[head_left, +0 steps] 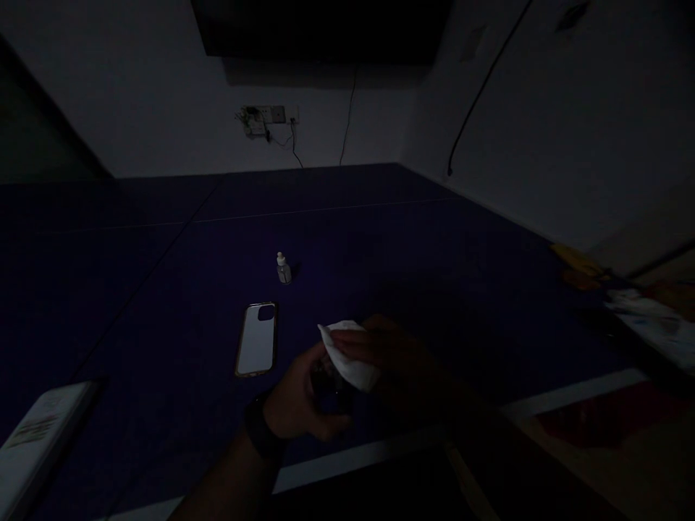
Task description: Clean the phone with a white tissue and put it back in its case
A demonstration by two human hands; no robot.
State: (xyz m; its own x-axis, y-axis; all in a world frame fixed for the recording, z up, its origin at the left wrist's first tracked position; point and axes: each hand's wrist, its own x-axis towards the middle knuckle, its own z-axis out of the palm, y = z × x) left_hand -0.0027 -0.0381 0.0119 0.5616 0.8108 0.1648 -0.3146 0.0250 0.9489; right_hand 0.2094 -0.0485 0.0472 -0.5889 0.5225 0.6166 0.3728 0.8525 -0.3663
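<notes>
Left forearm (233, 463) comes first, a black band (261, 428) at its wrist; off to its left lies a pale box (40, 430), cut by the frame. Beyond the band, the left hand (293, 398) has its fingers curled round a dark object (327, 380) above the tabletop (380, 246). On top of it the right hand (383, 347) grips a white wipe (352, 365), fingers laid over the cloth; its thumb is lost in shadow. The step in hand seems to be wiping. The next move would call for a steady left hold and even pressure across the face. The object looks near-black and partly covered; it may be a phone, but the gloom hides its outline. Just left and farther off, a clear case (257, 340) with a camera cut-out lies flat, and behind it a small white-capped bottle (284, 270) stands upright.
</notes>
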